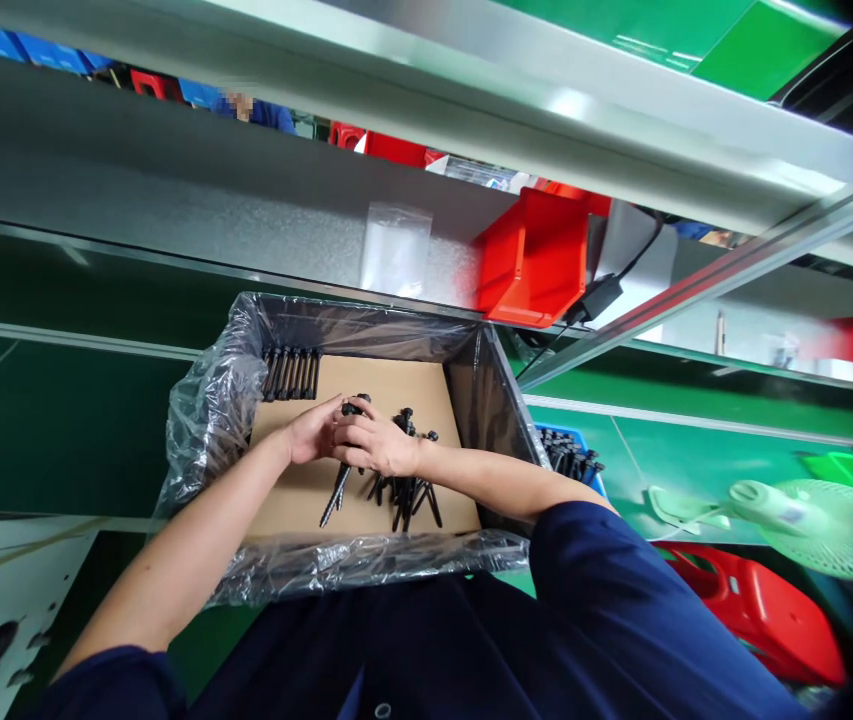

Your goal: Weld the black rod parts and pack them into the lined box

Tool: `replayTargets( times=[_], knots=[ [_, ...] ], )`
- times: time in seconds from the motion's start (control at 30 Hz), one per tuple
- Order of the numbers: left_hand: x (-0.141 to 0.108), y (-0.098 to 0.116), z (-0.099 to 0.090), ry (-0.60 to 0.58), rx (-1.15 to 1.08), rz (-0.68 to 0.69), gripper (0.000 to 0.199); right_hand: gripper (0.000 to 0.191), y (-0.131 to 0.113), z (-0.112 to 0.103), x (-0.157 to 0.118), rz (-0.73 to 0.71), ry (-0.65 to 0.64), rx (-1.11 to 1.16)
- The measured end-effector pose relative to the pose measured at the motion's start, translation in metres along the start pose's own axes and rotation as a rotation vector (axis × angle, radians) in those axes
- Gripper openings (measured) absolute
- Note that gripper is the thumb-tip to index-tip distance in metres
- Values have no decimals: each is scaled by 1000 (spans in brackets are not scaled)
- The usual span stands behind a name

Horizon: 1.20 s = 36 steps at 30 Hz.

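My left hand (313,432) and my right hand (382,442) meet over a box lined with clear plastic (505,395). Their fingers are closed around a few black bolt-like rods (334,495), whose heads poke out above the fingers and whose shafts slant down below. The fingers hide how many there are. Just right of my hands, a loose pile of similar black rods (402,490) lies on the cardboard sheet (298,515) in the box. A neat row of black rods (291,374) lies side by side in the far left corner.
A blue bin (597,480) with more black rods stands right of the box. Beyond the box, a metal shelf (208,215) carries a clear bag (396,248) and a red bin (535,255). A green fan (831,525) and red stool (771,610) are at right. A person (268,115) is behind.
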<state>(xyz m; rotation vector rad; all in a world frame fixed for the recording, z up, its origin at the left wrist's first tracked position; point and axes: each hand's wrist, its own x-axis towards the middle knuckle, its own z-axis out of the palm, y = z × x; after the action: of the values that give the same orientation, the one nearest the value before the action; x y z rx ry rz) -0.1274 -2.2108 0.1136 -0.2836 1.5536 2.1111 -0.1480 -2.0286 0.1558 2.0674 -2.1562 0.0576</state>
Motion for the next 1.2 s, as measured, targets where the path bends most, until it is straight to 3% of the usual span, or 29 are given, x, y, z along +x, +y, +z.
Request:
replayTargets(
  times=[0.13,0.27,0.47,0.63,0.77,0.93,1.1,1.2],
  knots=[
    [-2,3,2,-216,-394,-81,41,27,-6,14,11,47,51,-17],
    [-3,2,-3,-215,-462,93,27,28,-3,24,15,104,80,23],
    [-1,0,-6,-241,-548,118,12,46,10,21,10,69,65,126],
    [0,2,-7,-185,-519,159,21,47,21,20,3,25,25,127],
    [-3,5,-6,-214,-501,185,38,50,27,21,-2,-6,42,142],
    [-5,7,-6,-272,-512,171,37,51,24,19,0,0,102,230],
    [-4,10,-5,-150,-569,155,29,35,17,16,-3,109,278,379],
    [0,17,-9,51,-614,149,17,26,27,26,-5,423,473,527]
  ],
)
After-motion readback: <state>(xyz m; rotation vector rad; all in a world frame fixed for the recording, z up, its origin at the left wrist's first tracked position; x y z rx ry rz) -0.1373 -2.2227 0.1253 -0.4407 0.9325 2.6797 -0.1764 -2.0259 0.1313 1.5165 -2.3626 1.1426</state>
